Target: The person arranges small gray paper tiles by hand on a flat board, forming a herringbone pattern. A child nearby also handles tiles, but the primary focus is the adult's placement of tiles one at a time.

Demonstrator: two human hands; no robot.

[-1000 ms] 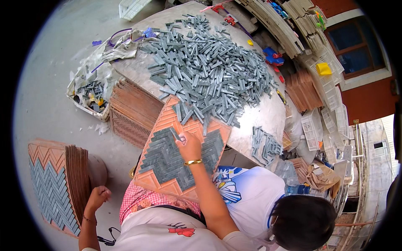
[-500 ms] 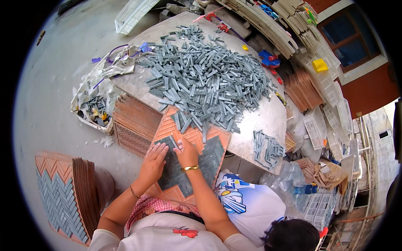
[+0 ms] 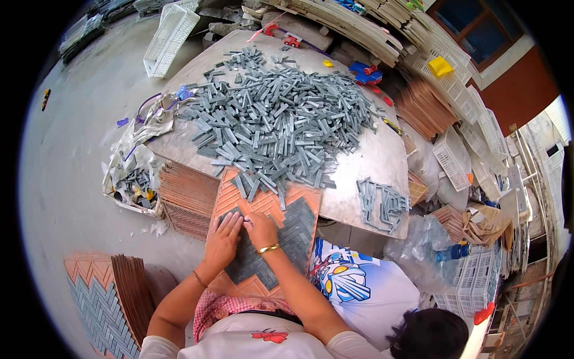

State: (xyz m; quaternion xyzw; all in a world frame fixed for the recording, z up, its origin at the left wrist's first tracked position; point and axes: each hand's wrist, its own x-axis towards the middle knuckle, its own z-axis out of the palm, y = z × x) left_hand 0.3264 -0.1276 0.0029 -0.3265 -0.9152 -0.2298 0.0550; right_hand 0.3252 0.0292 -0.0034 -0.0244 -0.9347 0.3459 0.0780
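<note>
An orange tray (image 3: 302,194) with zigzag grooves lies in front of me, partly filled with dark grey stone strips (image 3: 293,234) in a herringbone pattern. My left hand (image 3: 223,238) rests flat on its left part, fingers stretched out over the laid strips. Close beside it, my right hand (image 3: 262,231) is pinched at the left fingertips; a small dark end of a strip shows there, the rest hidden by the fingers. Beyond the hands, a large heap of loose grey stone strips (image 3: 281,119) covers the table (image 3: 353,167), some spilling onto the tray's far edge.
Stacked orange trays (image 3: 188,194) stand left of my tray; another stack (image 3: 128,287) with a filled top is lower left. A plastic-lined crate (image 3: 134,185) holds strip scraps. A small pile of strips (image 3: 382,203) lies at the table's right. Another person (image 3: 365,281) is close on my right.
The strip in my right fingers has gone from standing out clearly to mostly hidden, as that hand lowered beside the left. The whole view has shifted slightly.
</note>
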